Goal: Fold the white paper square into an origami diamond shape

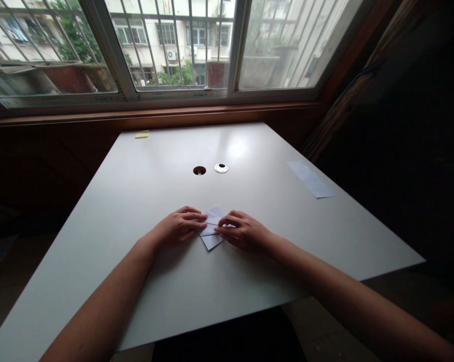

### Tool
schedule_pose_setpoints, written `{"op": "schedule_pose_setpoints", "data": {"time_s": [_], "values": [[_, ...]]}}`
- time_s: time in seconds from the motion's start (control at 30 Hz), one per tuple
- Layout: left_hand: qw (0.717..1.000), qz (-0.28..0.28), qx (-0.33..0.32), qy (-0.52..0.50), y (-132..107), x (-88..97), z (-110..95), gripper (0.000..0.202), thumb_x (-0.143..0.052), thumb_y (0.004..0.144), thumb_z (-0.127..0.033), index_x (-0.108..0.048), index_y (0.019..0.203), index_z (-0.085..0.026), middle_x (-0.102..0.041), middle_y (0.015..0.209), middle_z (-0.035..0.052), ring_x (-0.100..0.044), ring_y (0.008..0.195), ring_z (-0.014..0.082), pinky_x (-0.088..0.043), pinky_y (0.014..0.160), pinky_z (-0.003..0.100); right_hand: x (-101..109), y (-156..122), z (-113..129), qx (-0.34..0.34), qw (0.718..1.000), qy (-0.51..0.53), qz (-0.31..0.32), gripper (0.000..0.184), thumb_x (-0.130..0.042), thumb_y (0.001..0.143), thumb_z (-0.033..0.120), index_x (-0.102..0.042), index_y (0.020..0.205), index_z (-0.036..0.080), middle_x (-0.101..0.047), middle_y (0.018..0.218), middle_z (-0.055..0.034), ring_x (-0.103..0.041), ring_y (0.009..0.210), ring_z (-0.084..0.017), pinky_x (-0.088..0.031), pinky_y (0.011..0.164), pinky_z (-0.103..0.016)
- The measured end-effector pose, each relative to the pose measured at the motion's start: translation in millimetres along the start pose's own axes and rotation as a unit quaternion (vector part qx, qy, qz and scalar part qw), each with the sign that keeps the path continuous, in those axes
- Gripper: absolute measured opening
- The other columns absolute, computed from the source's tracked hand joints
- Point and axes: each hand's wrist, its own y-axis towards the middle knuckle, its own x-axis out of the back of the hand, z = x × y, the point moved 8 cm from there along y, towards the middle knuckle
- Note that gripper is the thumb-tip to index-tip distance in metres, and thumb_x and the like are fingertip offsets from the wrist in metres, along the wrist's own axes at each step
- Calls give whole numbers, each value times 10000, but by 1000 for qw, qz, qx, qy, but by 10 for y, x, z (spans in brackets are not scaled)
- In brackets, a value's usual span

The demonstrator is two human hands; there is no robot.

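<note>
A small folded sheet of white paper (210, 242) lies on the white table (166, 306), turned so that a corner points towards me. Crease lines and overlapping flaps show across its middle. My left hand (179, 223) holds its left side, with the fingertips and thumb on the paper. On the right side, my right hand (244, 230) pinches a flap between bent fingers and thumb. Both hands rest low at the tabletop, and their fingers cover the paper's left and right corners.
A longer white paper strip (311, 180) lies near the table's right edge. Beyond my hands are a round cable hole (199, 171) and a silver grommet cover (221, 168). Yellow tape (142, 134) marks the far left corner. A barred window (181, 45) stands behind the table.
</note>
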Motion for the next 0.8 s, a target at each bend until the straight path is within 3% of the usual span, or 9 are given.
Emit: {"op": "schedule_pose_setpoints", "data": {"time_s": [0.17,0.4,0.5,0.63,0.8], "values": [[1000,9,12,21,27,52,-52,379,-590,891,-205,-627,1260,-288,-617,1317,51,-527,1221,212,-500,1023,404,11,-53,-36,-7,999,24,-26,326,-556,946,250,-626,1264,260,-640,1250,-74,-545,1130,-212,-501,977,-399],[996,-18,26,87,49,69,-70,323,-641,884,-403,-655,1174,-262,-636,1262,68,-561,1144,226,-508,967,411,-22,-22,159,-43,999,-11,-4,373,-524,946,215,-584,1312,172,-626,1251,-125,-543,1105,-251,-530,958,-426],[994,-22,29,101,43,69,-47,270,-596,924,-350,-652,1174,-265,-659,1209,57,-572,1094,201,-503,949,385,-38,13,216,-61,998,-32,3,367,-497,949,208,-588,1296,133,-624,1243,-139,-557,1053,-259,-534,938,-437],[992,-22,23,126,21,71,6,228,-526,959,-238,-684,1119,-273,-692,1125,43,-575,1016,180,-503,911,350,-57,44,272,-33,999,-6,-5,321,-507,943,212,-634,1229,142,-651,1219,-115,-586,1001,-234,-544,926,-414],[988,-28,39,148,11,70,52,253,-533,946,-248,-688,1142,-289,-693,1115,40,-564,960,188,-508,883,356,-25,31,210,-11,998,51,-40,319,-545,921,184,-645,1224,183,-687,1195,-97,-600,1045,-221,-547,937,-403]]}}
